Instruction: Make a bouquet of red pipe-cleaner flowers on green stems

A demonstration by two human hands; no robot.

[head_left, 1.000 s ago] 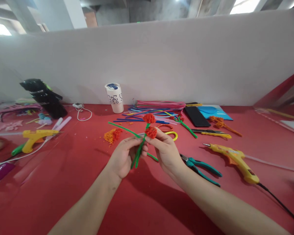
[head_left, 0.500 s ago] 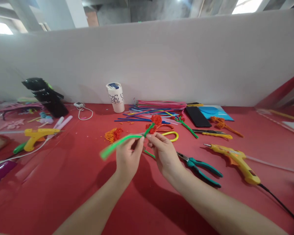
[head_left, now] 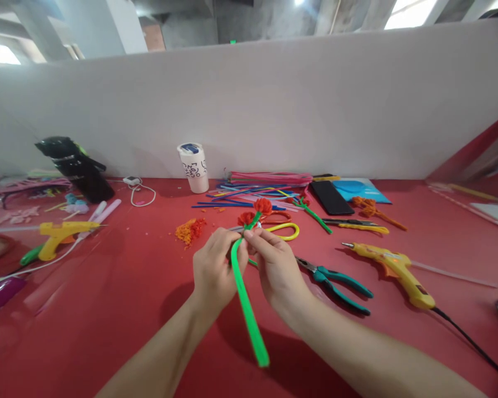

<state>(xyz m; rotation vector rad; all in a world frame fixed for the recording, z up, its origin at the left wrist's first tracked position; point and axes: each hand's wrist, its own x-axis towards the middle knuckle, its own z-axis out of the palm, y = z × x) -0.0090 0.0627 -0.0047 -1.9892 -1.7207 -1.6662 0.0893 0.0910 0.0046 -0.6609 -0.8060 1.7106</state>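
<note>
Green pipe cleaner (head_left: 245,298) slants down w/ its free end nearest the wearer, above the red table (head_left: 108,309). Its upper end sits at the fingertips. Left hand (head_left: 213,273) and right hand (head_left: 276,268) meet there, each pinching the stem, fingers closed on it. Two red pompom flowers (head_left: 263,206) stand just beyond the fingers. Teal pliers (head_left: 336,279) lie near the right wrist, w/ a yellow glue gun (head_left: 398,268) further right. Behind: orange scraps (head_left: 190,229), pipe-cleaner pile (head_left: 265,188), white cup (head_left: 193,167) at the partition.
</note>
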